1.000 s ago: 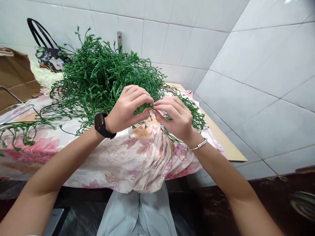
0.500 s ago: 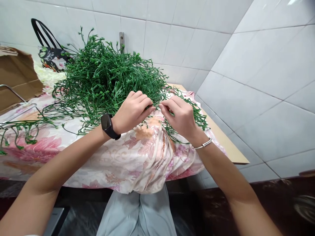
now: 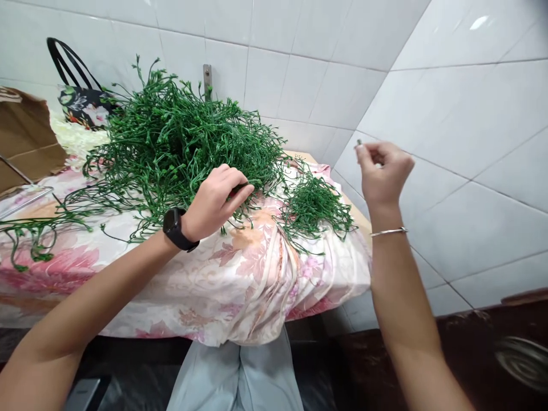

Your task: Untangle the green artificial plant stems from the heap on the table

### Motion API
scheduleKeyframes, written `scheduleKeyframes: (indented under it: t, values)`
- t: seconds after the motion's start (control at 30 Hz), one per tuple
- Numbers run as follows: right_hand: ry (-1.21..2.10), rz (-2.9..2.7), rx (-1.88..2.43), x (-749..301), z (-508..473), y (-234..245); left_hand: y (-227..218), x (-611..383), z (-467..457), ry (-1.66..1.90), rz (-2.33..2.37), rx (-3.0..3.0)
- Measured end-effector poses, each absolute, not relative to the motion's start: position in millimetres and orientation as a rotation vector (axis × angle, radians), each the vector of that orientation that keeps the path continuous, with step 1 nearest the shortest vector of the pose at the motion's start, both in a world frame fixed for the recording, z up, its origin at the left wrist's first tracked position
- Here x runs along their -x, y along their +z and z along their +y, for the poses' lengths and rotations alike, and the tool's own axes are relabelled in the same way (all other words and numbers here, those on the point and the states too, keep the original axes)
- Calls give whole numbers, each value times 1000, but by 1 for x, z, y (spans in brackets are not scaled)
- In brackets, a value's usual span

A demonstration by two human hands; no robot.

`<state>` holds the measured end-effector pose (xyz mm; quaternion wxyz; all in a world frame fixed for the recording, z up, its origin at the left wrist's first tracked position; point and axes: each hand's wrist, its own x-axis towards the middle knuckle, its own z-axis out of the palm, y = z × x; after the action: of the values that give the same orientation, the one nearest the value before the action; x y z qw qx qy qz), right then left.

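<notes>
A large heap of green artificial stems with small budded tips lies on a floral cloth. At the heap's front edge is my left hand, its fingers curled in and pressed toward the thumb; what they hold is hidden, though a speck of red shows between them. My right hand is raised off to the right in front of the tiled wall, closed, with a tiny dark tip poking out above the thumb, too small to name. A smaller bunch of green stems rests on the cloth between the hands.
A black floral bag stands at the back left, beside white flowers and a cardboard box. Bent metal wire lies at the left. White tiles close off the back and right. A metal bracket is on the wall.
My right hand has left the spot beside my left hand and swung up and to the right, uncovering the smaller bunch. My left hand has shifted slightly left.
</notes>
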<state>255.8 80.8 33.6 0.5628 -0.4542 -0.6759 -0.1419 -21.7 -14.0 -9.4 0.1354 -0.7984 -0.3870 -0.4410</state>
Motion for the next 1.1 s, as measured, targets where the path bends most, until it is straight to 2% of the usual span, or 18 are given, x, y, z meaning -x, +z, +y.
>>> scheduleKeyframes:
  t: [0.07,0.17,0.3,0.47,0.63,0.77,0.97,1.1]
  values:
    - [-167,-1722,1076,-264,87,33,-8,22,-15,-1305,-1141,2391]
    - [-86,-1936,1106,-260,88,24,-5,22,-18,-1301,-1186,2515]
    - [-141,-2101,1183,-252,90,16,-4,24,-19,-1367,-1274,2631]
    - [-241,-1858,969,-242,83,19,-5,25,-15,-1606,-1237,2808]
    - [183,-2104,560,-207,48,17,-7,25,-11,-1819,-1108,2976]
    - [493,-2248,418,-183,30,6,-8,24,-11,-1904,-1096,2998]
    - [627,-2213,337,-174,30,-5,-8,23,-12,-1804,-1041,2857]
    - [409,-2123,371,-176,29,-4,-6,23,-15,-1597,-1074,2544]
